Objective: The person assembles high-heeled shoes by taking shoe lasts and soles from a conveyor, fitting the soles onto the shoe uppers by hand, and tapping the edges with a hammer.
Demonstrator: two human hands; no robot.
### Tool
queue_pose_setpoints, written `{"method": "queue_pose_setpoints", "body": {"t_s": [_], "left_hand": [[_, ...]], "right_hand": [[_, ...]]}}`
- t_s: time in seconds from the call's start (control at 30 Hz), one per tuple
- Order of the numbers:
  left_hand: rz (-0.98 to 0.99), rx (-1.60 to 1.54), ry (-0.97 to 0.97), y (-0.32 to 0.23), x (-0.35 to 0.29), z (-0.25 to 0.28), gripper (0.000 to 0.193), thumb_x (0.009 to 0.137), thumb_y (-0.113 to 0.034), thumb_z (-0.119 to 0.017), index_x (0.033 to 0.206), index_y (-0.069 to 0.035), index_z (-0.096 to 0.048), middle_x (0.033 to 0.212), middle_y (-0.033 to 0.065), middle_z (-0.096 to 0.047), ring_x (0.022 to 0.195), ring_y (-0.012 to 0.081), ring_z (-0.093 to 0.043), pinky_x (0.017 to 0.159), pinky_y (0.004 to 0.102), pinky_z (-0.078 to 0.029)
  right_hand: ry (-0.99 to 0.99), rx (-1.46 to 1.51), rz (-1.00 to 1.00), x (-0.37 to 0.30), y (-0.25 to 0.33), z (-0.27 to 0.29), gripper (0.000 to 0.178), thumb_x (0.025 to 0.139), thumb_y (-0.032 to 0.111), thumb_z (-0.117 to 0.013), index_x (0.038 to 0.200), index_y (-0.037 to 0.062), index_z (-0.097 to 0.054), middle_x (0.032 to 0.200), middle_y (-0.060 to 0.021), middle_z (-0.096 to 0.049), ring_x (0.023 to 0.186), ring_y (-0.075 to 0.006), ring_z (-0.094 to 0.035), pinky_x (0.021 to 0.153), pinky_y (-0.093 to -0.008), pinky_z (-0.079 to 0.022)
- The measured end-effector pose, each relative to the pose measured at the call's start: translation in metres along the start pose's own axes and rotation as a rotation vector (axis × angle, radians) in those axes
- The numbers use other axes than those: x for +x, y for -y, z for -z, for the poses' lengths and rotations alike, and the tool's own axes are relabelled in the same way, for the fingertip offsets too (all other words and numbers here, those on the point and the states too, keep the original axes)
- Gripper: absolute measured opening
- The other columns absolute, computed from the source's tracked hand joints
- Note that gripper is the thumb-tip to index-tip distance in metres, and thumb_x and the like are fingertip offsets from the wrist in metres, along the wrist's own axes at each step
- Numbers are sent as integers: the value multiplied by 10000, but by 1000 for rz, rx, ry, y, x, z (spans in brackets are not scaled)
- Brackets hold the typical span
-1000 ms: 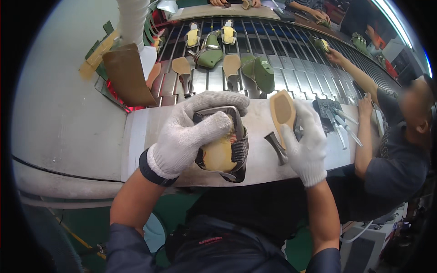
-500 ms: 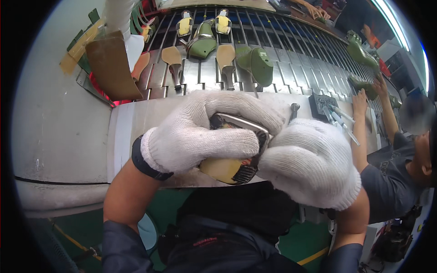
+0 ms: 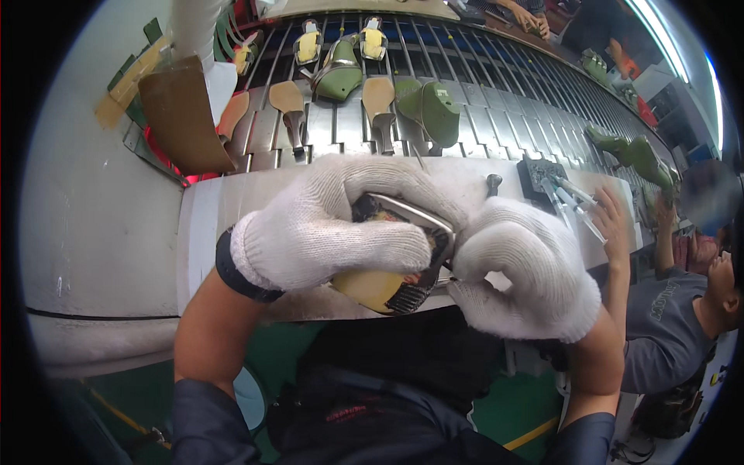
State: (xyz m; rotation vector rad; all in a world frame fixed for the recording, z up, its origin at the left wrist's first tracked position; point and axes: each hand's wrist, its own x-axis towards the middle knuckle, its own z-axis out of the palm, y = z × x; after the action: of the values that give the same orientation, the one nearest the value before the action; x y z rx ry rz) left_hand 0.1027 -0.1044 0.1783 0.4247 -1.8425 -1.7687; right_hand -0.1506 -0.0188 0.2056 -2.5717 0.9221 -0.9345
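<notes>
My left hand (image 3: 325,244), in a white knit glove, is wrapped round a shoe on its last (image 3: 368,288), turned bottom up. Its underside is pale yellow, with dark gathered upper edges and a silvery rim along the far side. Against the right side of the shoe sits my right hand (image 3: 531,267), also gloved. Thumb and fingers curl together into a ring there, with a small gap showing between them. A thin shiny bit shows at those fingertips, too small to name. My fingers hide much of the shoe.
Beyond the bench (image 3: 232,201) runs a slatted metal conveyor (image 3: 480,116) carrying green lasts (image 3: 430,108), heeled soles (image 3: 378,105) and yellow-bottomed shoes (image 3: 308,45). A dark holder with pen-like tools (image 3: 542,178) stands at right, near a co-worker's hand (image 3: 614,221). A brown board (image 3: 182,116) stands at left.
My right thumb has dropped away from the fingers, opening a ring-shaped gap. The left hand keeps its hold on the shoe. The co-worker's hand has come nearer the pen-like tools.
</notes>
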Motion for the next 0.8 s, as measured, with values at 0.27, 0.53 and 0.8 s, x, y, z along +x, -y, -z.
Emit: {"method": "queue_pose_setpoints", "body": {"t_s": [0.27, 0.53, 0.8], "left_hand": [[-40, -215, -292, 6, -15, -33, 565, 1027, -305, -772, 1415, 76, -614, 1176, 267, -795, 1108, 324, -799, 1011, 459, -641], [-93, -46, -483, 7, -27, -60, 574, 1063, -316, -752, 1467, 52, -576, 1235, 257, -776, 1140, 278, -774, 1030, 434, -622], [-122, -31, -470, 10, -36, -68, 555, 1085, -270, -742, 1504, 48, -565, 1289, 250, -771, 1145, 258, -770, 1064, 426, -609]], "right_hand": [[-538, 85, -359, -50, 6, -47, 300, 824, -45, -887, 1069, 0, -720, 1005, -112, -749, 836, -189, -744, 751, -316, -602], [-630, 137, -379, -22, 32, -60, 440, 786, 111, -1003, 1113, -14, -736, 1036, -128, -749, 843, -165, -737, 709, -296, -607], [-513, 98, -381, -19, 37, -54, 256, 819, 51, -930, 1034, 3, -800, 900, -145, -779, 754, -240, -772, 674, -323, -608]]}}
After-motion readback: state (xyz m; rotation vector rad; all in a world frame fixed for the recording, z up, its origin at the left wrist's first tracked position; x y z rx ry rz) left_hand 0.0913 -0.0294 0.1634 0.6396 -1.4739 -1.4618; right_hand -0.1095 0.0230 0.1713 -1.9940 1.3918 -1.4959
